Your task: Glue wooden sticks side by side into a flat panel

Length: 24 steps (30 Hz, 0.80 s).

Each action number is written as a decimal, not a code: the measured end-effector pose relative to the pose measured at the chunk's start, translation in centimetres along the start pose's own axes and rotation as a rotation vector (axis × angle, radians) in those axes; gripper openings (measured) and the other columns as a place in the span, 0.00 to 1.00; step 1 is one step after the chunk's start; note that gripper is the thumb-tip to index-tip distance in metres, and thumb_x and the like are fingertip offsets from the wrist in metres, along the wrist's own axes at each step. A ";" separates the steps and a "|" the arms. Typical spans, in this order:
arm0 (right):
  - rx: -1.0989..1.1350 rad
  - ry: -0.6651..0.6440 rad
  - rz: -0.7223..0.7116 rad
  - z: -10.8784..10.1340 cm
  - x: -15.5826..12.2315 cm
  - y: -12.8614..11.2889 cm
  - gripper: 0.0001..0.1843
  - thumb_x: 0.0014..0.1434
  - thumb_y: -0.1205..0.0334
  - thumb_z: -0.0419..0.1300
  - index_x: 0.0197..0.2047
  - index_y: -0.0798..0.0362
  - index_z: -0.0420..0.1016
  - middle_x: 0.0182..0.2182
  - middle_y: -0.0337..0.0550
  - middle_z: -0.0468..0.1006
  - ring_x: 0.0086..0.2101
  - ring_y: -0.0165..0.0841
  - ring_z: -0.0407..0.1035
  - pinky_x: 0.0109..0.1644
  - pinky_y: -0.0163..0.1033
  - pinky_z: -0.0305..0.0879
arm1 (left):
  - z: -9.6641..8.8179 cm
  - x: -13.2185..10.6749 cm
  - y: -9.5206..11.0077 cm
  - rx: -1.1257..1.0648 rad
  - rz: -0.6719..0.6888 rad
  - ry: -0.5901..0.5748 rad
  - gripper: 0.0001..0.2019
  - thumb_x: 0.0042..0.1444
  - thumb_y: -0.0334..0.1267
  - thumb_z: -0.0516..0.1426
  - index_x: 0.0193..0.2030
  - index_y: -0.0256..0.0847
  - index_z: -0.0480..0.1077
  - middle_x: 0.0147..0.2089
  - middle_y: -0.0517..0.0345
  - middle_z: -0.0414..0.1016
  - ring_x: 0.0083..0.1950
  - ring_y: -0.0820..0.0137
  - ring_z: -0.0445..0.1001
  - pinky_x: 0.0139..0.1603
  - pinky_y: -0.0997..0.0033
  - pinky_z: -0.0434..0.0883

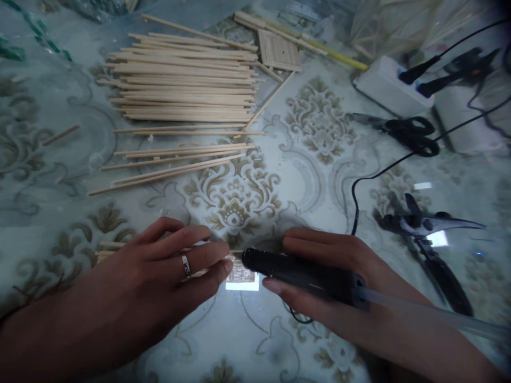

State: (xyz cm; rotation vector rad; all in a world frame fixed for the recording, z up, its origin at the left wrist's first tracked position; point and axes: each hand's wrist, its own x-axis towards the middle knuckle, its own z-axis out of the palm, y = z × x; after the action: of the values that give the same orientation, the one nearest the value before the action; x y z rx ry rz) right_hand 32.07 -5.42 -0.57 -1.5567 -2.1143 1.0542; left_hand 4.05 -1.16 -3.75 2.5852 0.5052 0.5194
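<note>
Bare left hand (163,271) pinches thin wooden sticks (105,255). Right hand (347,249) grips a black glue gun (301,274), nozzle (238,255) close by.

No readable txt, brand, no. or sign anywhere in frame. Green marks on the clear plastic (38,32), upper L, too blurred to tell if they're lettering. Tiny mark on the black glue gun (303,274), lower ctr-R, too small to read. White power strip (385,82), upper R: nothing legible.
</note>
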 end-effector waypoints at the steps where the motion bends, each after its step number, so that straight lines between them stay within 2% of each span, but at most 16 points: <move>1: 0.002 -0.001 0.003 0.0 0.0 0.0 0.16 0.70 0.50 0.63 0.29 0.41 0.75 0.22 0.36 0.75 0.24 0.38 0.75 0.26 0.45 0.70 | 0.0 0.0 0.0 -0.004 0.000 -0.001 0.13 0.78 0.28 0.50 0.59 0.40 0.74 0.61 0.62 0.83 0.65 0.67 0.75 0.66 0.62 0.66; 4: -0.005 -0.004 0.022 -0.1 -0.2 0.2 0.16 0.69 0.50 0.63 0.29 0.41 0.75 0.23 0.36 0.76 0.24 0.38 0.75 0.27 0.45 0.70 | -0.1 0.1 -0.1 -0.001 0.012 -0.004 0.14 0.77 0.27 0.50 0.59 0.39 0.74 0.61 0.61 0.83 0.64 0.66 0.75 0.67 0.62 0.67; 10: -0.029 0.020 0.073 -0.5 -0.6 0.2 0.10 0.64 0.50 0.69 0.32 0.41 0.81 0.27 0.38 0.81 0.30 0.42 0.80 0.31 0.45 0.75 | -0.2 0.2 -0.1 0.022 0.022 -0.007 0.15 0.77 0.27 0.49 0.60 0.39 0.74 0.62 0.60 0.83 0.66 0.65 0.75 0.67 0.61 0.66; 16: -0.015 -0.043 0.096 -1.1 -0.2 0.1 0.19 0.65 0.53 0.69 0.25 0.46 0.70 0.21 0.31 0.72 0.22 0.31 0.72 0.26 0.39 0.66 | -0.1 0.0 0.0 0.038 0.012 -0.013 0.15 0.76 0.26 0.49 0.60 0.40 0.73 0.62 0.61 0.83 0.65 0.65 0.75 0.67 0.61 0.65; 24: -0.047 0.038 0.029 -1.3 -0.8 0.6 0.17 0.67 0.53 0.66 0.26 0.42 0.71 0.20 0.35 0.75 0.22 0.37 0.74 0.24 0.43 0.70 | -0.1 0.0 -0.2 0.030 0.014 -0.018 0.17 0.74 0.24 0.49 0.61 0.40 0.72 0.62 0.60 0.82 0.66 0.63 0.74 0.68 0.61 0.63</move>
State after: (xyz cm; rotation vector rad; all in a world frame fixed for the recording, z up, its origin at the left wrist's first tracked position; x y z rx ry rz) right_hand 33.55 -5.57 -0.01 -1.6205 -2.1123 0.9823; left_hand 3.97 -1.01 -3.79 2.6211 0.4927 0.4964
